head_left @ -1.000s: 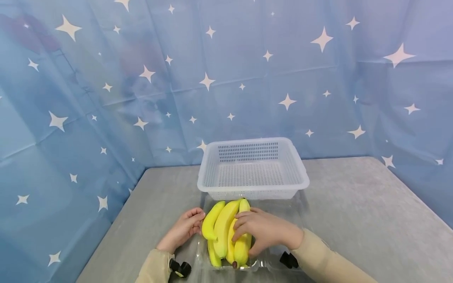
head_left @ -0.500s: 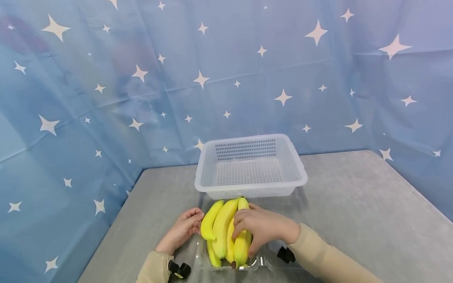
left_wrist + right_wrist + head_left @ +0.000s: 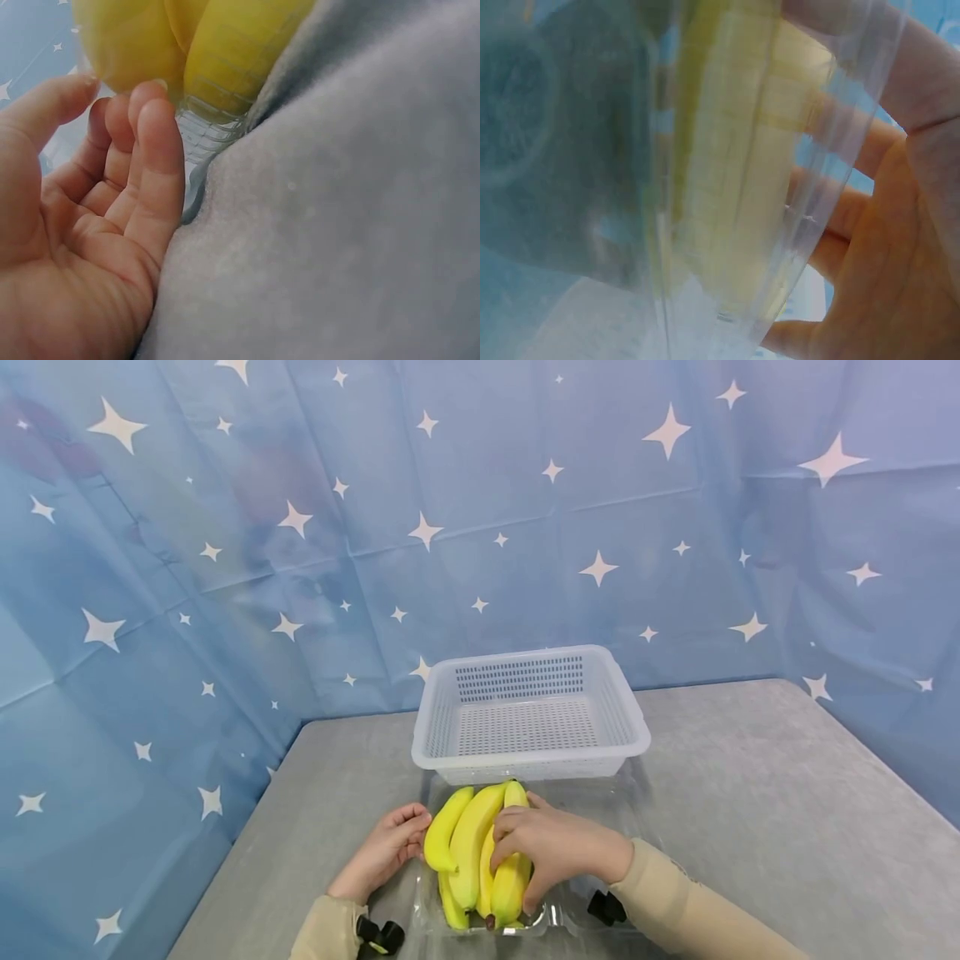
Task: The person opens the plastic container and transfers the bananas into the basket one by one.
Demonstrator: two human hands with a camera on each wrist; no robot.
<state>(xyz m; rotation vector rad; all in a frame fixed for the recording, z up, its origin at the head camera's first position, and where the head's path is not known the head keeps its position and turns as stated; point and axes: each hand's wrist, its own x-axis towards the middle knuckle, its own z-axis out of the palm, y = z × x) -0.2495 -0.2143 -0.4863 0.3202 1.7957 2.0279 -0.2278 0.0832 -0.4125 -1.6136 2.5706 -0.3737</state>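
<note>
Several yellow bananas (image 3: 474, 852) lie side by side in a clear plastic container (image 3: 553, 913). My right hand (image 3: 555, 847) reaches over them from the right, fingers and thumb on either side of the rightmost banana (image 3: 511, 892). Through clear plastic, the right wrist view gives a blurred look at this banana (image 3: 739, 150) beside the hand (image 3: 892, 247). My left hand (image 3: 386, 850) lies at the container's left side, by the leftmost banana (image 3: 446, 832). In the left wrist view its fingers (image 3: 159, 150) are loosely bent and hold nothing; whether the thumb touches a banana I cannot tell.
Behind the container stands a white perforated basket (image 3: 532, 760) with nothing in it. More clear plastic (image 3: 611, 797) extends right of the bananas. Both rest on a grey table (image 3: 750, 793), with a starry blue curtain (image 3: 510, 468) behind and to the left.
The right fingers have drawn slightly closer round the rightmost banana. The left hand stays beside the container. The head view has shifted a little.
</note>
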